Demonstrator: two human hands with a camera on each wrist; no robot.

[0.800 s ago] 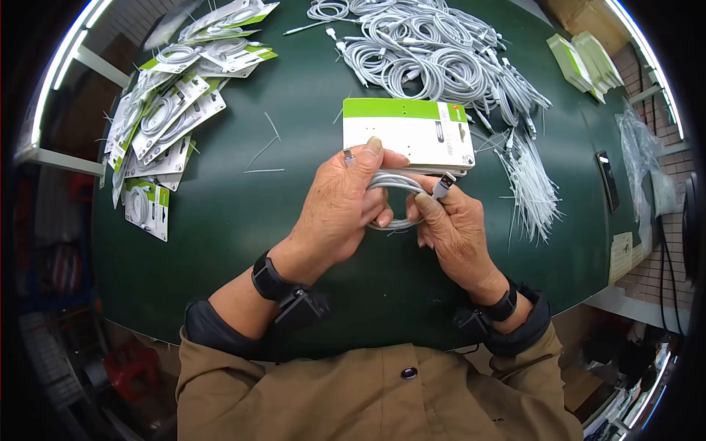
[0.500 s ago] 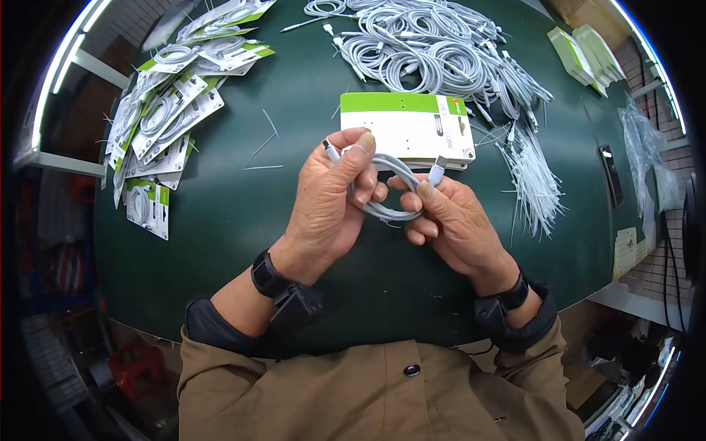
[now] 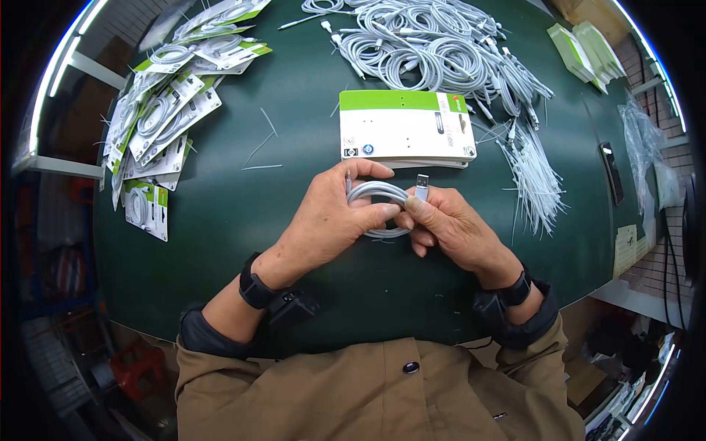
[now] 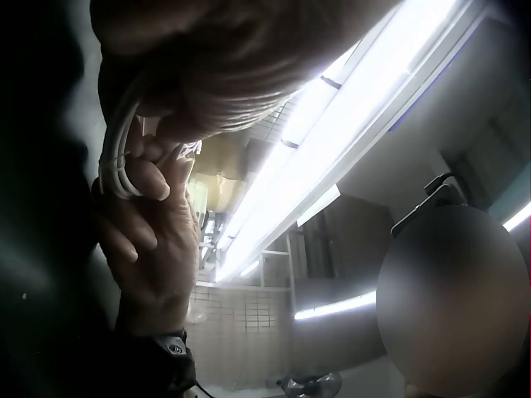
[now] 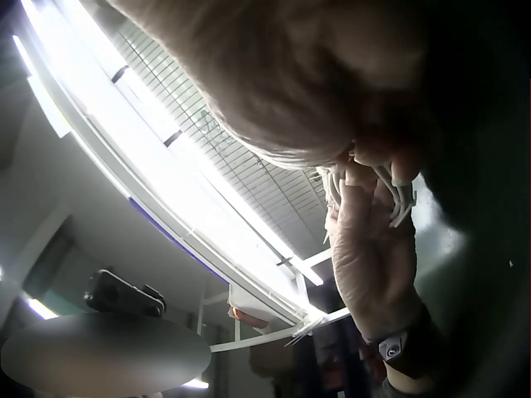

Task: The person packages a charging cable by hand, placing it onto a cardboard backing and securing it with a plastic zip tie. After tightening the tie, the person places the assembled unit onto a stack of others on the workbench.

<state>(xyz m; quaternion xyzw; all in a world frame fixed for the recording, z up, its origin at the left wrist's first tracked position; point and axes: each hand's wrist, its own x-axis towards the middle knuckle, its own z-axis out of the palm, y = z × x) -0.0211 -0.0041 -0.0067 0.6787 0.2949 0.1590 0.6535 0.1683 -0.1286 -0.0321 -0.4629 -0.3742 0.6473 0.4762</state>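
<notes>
Both hands hold one coiled white cable [image 3: 375, 195] just above the green table [image 3: 294, 242], near its front middle. My left hand [image 3: 334, 213] wraps its fingers and thumb round the coil's left side. My right hand [image 3: 441, 224] pinches the coil's right side, with the USB plug [image 3: 421, 185] sticking up beside its thumb. The left wrist view shows the white loops [image 4: 116, 166] among curled fingers; the right wrist view shows the loops [image 5: 398, 195] against the other hand. A stack of white and green packaging cards [image 3: 406, 128] lies just beyond the hands.
A big heap of loose white cables [image 3: 434, 55] fills the far middle. Packed cables on cards [image 3: 158, 121] are spread at the far left. A bundle of white ties [image 3: 533, 184] lies to the right, folded cards [image 3: 585, 55] at the far right, a dark phone [image 3: 610, 173] near the right edge.
The hands have drawn back from over the card stack toward me and lowered. The coil is pulled tighter, and the left thumb has moved off the small connector onto the coil.
</notes>
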